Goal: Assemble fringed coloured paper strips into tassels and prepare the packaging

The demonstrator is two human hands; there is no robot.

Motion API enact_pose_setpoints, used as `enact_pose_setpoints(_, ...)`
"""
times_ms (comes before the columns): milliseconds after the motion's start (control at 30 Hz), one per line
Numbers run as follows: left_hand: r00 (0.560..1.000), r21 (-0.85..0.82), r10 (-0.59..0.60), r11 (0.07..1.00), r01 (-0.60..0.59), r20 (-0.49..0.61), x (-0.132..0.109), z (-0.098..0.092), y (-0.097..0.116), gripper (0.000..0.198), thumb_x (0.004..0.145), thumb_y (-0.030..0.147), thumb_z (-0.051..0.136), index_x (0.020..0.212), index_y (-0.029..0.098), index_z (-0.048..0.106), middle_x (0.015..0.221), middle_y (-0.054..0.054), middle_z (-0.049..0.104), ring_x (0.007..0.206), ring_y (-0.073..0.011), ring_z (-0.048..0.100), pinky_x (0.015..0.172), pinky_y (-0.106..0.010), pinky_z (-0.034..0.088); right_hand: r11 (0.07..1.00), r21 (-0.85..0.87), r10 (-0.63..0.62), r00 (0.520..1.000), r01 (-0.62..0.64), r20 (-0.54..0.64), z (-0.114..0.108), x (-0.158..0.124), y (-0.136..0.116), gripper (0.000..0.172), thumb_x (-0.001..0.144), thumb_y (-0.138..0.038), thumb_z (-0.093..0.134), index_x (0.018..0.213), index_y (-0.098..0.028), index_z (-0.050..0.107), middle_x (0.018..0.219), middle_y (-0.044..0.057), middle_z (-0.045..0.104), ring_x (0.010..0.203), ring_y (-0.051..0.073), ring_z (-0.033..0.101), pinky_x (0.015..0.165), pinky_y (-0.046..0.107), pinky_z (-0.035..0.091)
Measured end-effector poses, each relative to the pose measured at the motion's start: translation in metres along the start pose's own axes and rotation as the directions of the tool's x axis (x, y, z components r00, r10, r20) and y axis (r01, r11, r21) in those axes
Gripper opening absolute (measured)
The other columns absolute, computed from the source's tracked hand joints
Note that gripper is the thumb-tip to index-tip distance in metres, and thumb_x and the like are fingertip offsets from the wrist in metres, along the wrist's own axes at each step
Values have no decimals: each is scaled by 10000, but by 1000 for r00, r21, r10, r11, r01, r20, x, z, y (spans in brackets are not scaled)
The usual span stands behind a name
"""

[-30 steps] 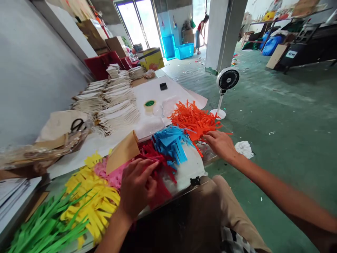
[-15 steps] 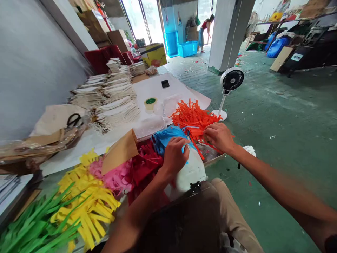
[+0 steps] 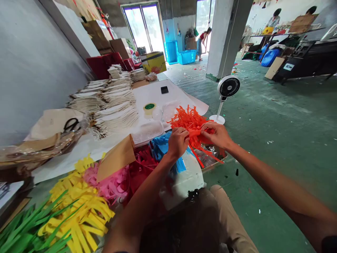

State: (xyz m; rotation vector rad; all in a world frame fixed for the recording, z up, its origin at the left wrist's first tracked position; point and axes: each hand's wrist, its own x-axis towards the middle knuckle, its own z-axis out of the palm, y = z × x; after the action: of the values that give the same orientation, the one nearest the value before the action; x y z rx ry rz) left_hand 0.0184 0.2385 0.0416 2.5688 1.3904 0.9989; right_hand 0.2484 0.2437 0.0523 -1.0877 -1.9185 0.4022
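Between my two hands stretches an orange fringed strip [image 3: 194,133], its cut ends hanging down. My left hand [image 3: 179,141] pinches its left end, fingers closed. At the other end my right hand [image 3: 215,133] is closed on the strip between thumb and fingers. Behind them lies a heap of orange fringe [image 3: 185,117]. Blue fringe [image 3: 160,144] sits left of my left hand, partly on a white padded surface [image 3: 189,175]. Further left come dark red fringe [image 3: 144,160], pink fringe [image 3: 116,184], yellow fringe [image 3: 81,211] and green strips [image 3: 28,225].
A brown paper piece [image 3: 116,158] leans over the pink fringe. On the white table sheet [image 3: 147,91] are a tape roll [image 3: 149,107], a black phone [image 3: 164,90] and stacked cream bundles [image 3: 118,116]. Black scissors [image 3: 71,124] lie left. A white fan [image 3: 228,86] stands right; people work far back.
My left hand has moved up and right to the orange strip and now grips it. My right hand has drawn the strip forward from the heap, slightly left.
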Motion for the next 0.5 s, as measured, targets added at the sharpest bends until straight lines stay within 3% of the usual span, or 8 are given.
enact_pose_setpoints(167, 999, 27, 11, 1000, -12, 37, 9, 1, -13, 185, 900, 113, 633, 750, 206, 690, 894, -75, 703, 951, -266, 597, 889, -399, 488, 1000, 31, -3, 1000, 4, -19, -5, 20, -6, 118, 871, -273, 631, 812, -219, 718, 951, 53, 775, 926, 235, 683, 895, 381, 474)
enact_pose_setpoints(267, 1000, -4, 14, 1000, -14, 16, 11, 3, -15, 191, 878, 90, 609, 736, 206, 662, 876, -77, 693, 936, -262, 598, 883, -392, 484, 999, 53, 10, 1000, -9, -25, -7, 26, -3, 115, 869, -298, 638, 848, -220, 719, 949, 51, 772, 914, 236, 682, 883, 381, 474)
enact_pose_setpoints(500, 996, -191, 81, 979, -72, 38, 7, 7, -12, 142, 800, 85, 590, 751, 201, 655, 858, -46, 713, 907, -223, 636, 876, -339, 493, 987, 142, 69, 997, -71, 15, 1, 5, 11, 136, 881, -333, 645, 851, -218, 710, 994, 66, 779, 949, 252, 689, 907, 409, 488)
